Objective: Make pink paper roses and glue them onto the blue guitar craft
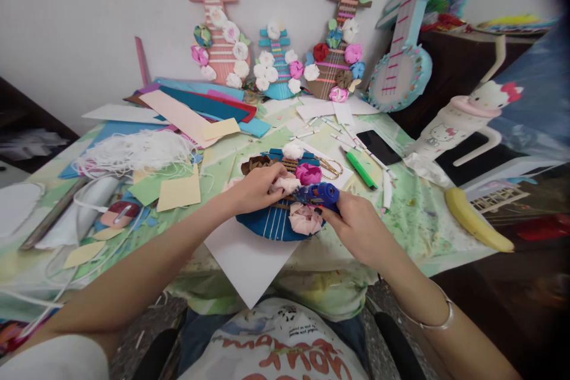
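Note:
A dark blue paper instrument [258, 224] with white strings lies on the table in front of me, partly over a white sheet [252, 267]. My left hand [262, 186] pinches a pale pink paper flower [287, 184] above its middle. In my right hand [347, 217] is a blue glue gun [323, 193], its nozzle pointing left and close to the pale flower. A magenta flower [308, 174], a larger pale pink flower [306, 218], a white flower [293, 151] and a brown flower [257, 164] are on the instrument. My hands hide part of its middle.
Behind stand decorated paper instruments [276, 68] against the wall. White string [138, 151] and paper pieces [179, 193] lie left. Scissors [332, 168], a green marker [360, 170], a phone [378, 146], a tumbler [445, 124] and a banana [476, 222] lie or stand right.

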`<state>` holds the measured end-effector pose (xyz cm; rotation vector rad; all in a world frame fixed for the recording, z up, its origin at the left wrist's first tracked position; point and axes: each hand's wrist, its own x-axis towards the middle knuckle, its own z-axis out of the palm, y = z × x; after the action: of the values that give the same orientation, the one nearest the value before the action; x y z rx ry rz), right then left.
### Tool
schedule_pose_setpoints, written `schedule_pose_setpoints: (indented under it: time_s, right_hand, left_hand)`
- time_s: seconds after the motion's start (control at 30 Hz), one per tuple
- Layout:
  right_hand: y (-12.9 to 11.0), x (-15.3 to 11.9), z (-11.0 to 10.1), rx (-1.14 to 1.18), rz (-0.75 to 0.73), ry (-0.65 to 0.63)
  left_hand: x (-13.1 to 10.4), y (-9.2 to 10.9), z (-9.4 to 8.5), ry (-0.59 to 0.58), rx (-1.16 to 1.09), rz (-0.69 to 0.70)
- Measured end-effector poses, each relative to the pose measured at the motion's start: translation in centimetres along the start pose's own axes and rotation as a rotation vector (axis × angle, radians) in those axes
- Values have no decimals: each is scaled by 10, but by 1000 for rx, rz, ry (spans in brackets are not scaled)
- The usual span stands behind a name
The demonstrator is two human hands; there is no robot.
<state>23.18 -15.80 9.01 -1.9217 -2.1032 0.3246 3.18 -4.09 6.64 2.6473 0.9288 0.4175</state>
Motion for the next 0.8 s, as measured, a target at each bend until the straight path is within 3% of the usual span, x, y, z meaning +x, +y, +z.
schedule_pose_setpoints:
  time_s: [0.33, 0.8]
  right_hand:
    - [2, -5, 0, -27, 20, 2]
    - [6, -8, -7, 110, -3, 25]
  left_hand:
    - [0, 1, 0, 7, 4, -2]
    - [-6, 9, 4, 8, 2, 78]
